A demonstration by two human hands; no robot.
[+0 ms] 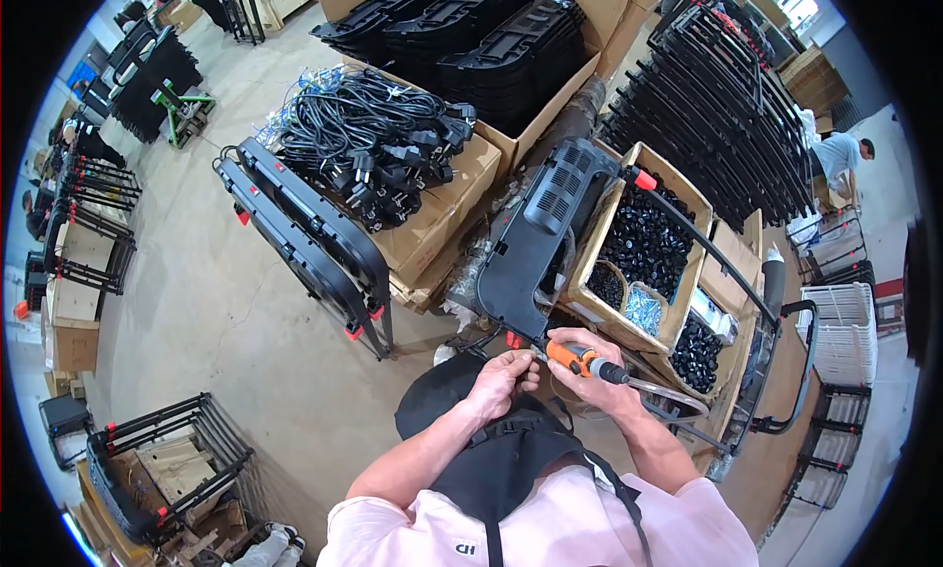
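My right hand (601, 382) is wrapped round an orange and black power screwdriver (574, 358). Close beside it, my left hand (503, 382) is closed with the fingertips pinched together near the tool's left end; what they hold, if anything, is too small to make out. Just beyond both hands lies a black plastic housing (508, 278) with a slotted vent cover, its narrow end toward me. Small red clips (514, 340) show at that near end, by my fingers.
Right of the housing, a wooden box (637, 157) holds black knobs (648, 238) and silver screws (643, 310). Bundled power cords (363, 140) lie on a carton to the left, behind two upright black frames (305, 235). Stacked black frames (702, 115) rise at the far right.
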